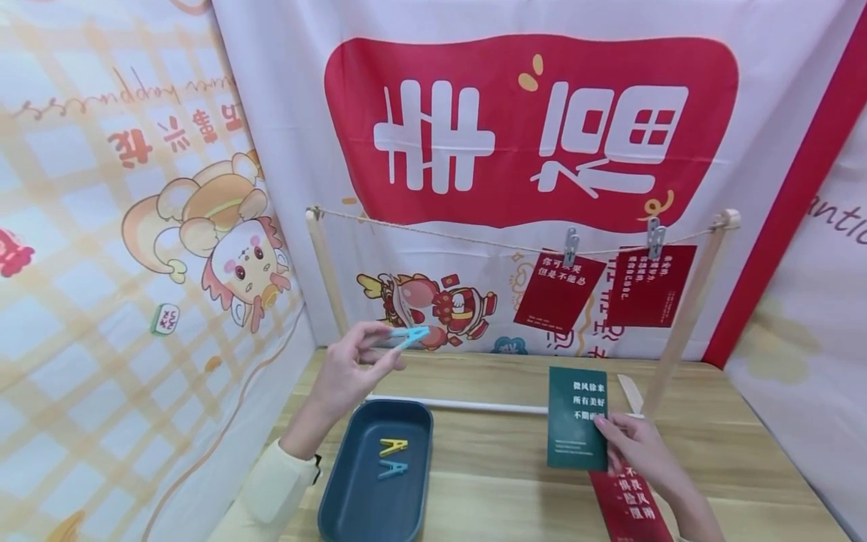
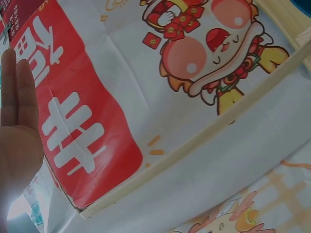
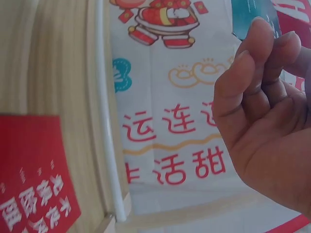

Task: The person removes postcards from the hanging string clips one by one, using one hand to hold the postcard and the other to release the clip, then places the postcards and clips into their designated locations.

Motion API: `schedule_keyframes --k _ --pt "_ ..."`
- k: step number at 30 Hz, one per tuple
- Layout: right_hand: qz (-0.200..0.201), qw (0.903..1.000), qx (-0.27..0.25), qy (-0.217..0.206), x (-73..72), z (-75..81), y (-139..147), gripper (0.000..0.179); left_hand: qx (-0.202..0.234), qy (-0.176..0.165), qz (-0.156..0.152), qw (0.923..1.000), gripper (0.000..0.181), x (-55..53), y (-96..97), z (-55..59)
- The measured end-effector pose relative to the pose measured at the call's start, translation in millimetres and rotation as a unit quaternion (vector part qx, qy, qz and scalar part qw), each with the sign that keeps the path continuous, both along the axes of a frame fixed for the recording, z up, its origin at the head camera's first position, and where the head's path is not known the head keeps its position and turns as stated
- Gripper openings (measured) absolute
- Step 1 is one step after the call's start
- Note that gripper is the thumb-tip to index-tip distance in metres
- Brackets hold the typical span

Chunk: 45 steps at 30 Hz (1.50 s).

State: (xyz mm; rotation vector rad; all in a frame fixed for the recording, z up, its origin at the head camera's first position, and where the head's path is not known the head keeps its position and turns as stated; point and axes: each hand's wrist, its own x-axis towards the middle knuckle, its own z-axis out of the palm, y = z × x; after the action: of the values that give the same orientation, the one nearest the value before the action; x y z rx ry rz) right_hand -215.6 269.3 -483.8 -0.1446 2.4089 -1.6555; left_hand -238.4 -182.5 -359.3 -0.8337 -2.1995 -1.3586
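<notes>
My left hand (image 1: 348, 370) pinches a light blue clothespin (image 1: 412, 336) between thumb and fingers, raised above the back end of the tray. In the left wrist view only part of that hand (image 2: 20, 111) shows, and the clothespin is hard to make out. A dark green card (image 1: 574, 433) with white writing is gripped at its right edge by my right hand (image 1: 646, 455). The right wrist view has this hand's fingers (image 3: 233, 82) curled, a corner of the green card (image 3: 262, 12) behind them. Under the right hand, a red card (image 1: 626, 506) lies on the table.
A twine line (image 1: 433, 229) spans a wooden frame (image 1: 684, 324). Grey clips (image 1: 572, 245) hold two red cards (image 1: 558, 292) on its right half. A dark blue tray (image 1: 348, 482) at front left contains a yellow clothespin (image 1: 393, 448) and a blue one (image 1: 393, 470).
</notes>
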Motion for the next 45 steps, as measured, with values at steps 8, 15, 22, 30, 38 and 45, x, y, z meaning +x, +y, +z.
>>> schedule_keyframes --k 8,15,22,30,38,45 --pt "0.027 0.9985 0.017 -0.044 5.6 -14.2 22.5 0.047 -0.012 -0.058 0.025 0.9979 0.031 7.8 -13.9 -20.4" --pt "0.024 0.9957 0.029 -0.085 8.4 -24.4 39.6 0.050 -0.015 -0.082 0.024 0.9962 0.030 8.9 -23.4 -40.0" --pt "0.038 0.9936 0.030 -0.102 11.7 -34.3 45.0 0.044 -0.042 -0.135 0.039 0.9892 0.033 11.9 -28.0 -64.9" --pt "0.032 0.9910 0.041 -0.123 18.2 -51.2 55.2 0.045 -0.085 -0.224 0.048 0.9698 0.030 13.7 -31.6 -97.5" --pt "0.075 0.9893 0.028 -0.122 26.2 -69.5 69.5 0.046 -0.169 -0.259 0.069 0.9483 0.023 11.3 -30.3 -120.4" --pt "0.064 0.9890 0.025 -0.131 32.4 -80.6 81.3 0.046 -0.245 -0.254 0.059 0.9339 0.024 12.3 -33.8 -145.3"
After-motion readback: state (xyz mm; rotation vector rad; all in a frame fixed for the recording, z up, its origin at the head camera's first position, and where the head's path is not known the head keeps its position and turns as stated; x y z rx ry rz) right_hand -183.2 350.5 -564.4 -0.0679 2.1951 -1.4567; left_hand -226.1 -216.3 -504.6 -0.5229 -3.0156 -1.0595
